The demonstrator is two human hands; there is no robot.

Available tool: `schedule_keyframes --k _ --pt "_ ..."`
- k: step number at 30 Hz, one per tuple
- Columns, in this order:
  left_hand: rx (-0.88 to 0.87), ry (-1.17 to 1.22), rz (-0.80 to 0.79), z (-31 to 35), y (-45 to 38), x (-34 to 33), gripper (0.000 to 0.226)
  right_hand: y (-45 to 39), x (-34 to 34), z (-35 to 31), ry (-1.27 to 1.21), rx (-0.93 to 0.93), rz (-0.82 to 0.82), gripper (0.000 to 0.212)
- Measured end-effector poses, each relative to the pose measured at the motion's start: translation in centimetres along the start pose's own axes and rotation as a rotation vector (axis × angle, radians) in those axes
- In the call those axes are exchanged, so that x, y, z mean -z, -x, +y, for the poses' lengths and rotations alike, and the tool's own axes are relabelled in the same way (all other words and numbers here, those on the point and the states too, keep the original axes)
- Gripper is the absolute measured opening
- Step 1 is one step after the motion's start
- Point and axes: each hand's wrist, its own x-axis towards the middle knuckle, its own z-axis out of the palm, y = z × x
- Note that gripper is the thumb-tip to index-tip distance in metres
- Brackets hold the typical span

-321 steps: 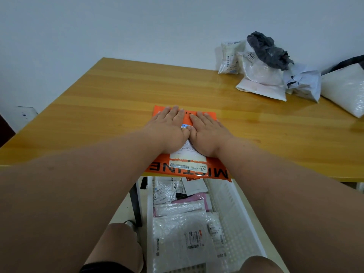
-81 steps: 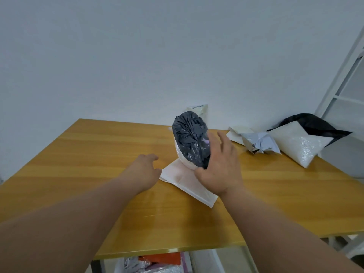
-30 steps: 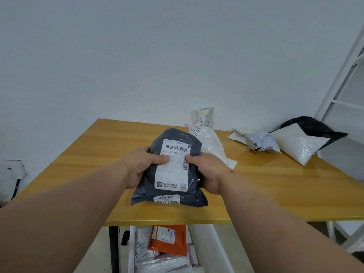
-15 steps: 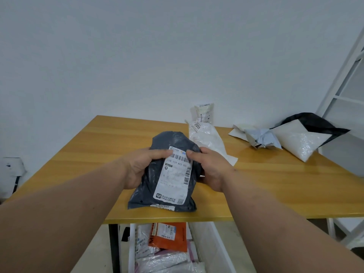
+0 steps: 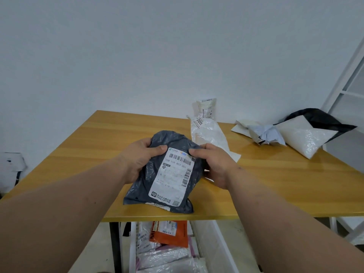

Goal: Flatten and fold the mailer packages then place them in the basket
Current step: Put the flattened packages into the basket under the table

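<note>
Your left hand (image 5: 137,160) and right hand (image 5: 213,164) grip the crinkled dark-grey plastic mailer (image 5: 167,172) above the wooden table (image 5: 78,154), near its front edge; label print blurry. White mesh basket (image 5: 216,247) below is cropped.

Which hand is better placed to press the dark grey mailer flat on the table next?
Probably the left hand: it grips the dark grey mailer along its bare side, beside open table. The right hand pinches the label's top corner.
</note>
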Motion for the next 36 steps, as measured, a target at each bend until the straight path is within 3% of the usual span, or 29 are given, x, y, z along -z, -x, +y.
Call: schedule_keyframes --k 2,7,10,13,19,23,26,29,34,36 --pt "0.001 -0.035 -0.053 0.2 0.0 -0.1 0.027 -0.1 -0.2 0.1 0.000 -0.055 -0.074 0.046" --pt "-0.029 -0.153 -0.063 0.3 -0.2 -0.4 0.032 -0.6 -0.9 0.6 -0.039 -0.012 -0.034 0.036" --pt "0.113 -0.305 -0.161 0.1 0.2 0.1 0.054 -0.9 -0.8 0.7 -0.051 0.003 0.027 0.029" --pt "0.231 -0.355 -0.263 -0.2 0.6 0.7 0.045 -1.0 -0.5 0.9 -0.031 -0.015 0.042 0.026" --pt "0.156 -0.518 -0.254 -0.1 0.1 1.0 0.036 -0.9 -0.3 1.6 0.003 -0.107 -0.017 0.038" --pt "0.080 -0.826 -0.257 0.6 -0.8 0.3 0.034 -1.1 -0.3 2.2 0.089 -0.104 0.011 0.030" --pt "-0.072 -1.244 -0.077 0.9 -1.5 -0.3 0.050 -1.7 -0.3 3.0 0.167 -0.125 0.105 0.028" --pt "-0.148 -1.356 0.049 0.0 -1.8 -0.3 0.067 -2.2 -0.4 3.7 0.392 -0.150 0.210 0.041" --pt "-0.185 -1.566 -0.070 -1.8 -1.5 -0.7 0.074 -1.5 -0.9 3.9 0.897 -0.155 0.297 0.043" --pt "-0.156 -1.562 -0.111 -2.2 -1.1 -1.0 0.072 -0.8 -1.1 3.9 1.175 -0.014 0.358 0.039"
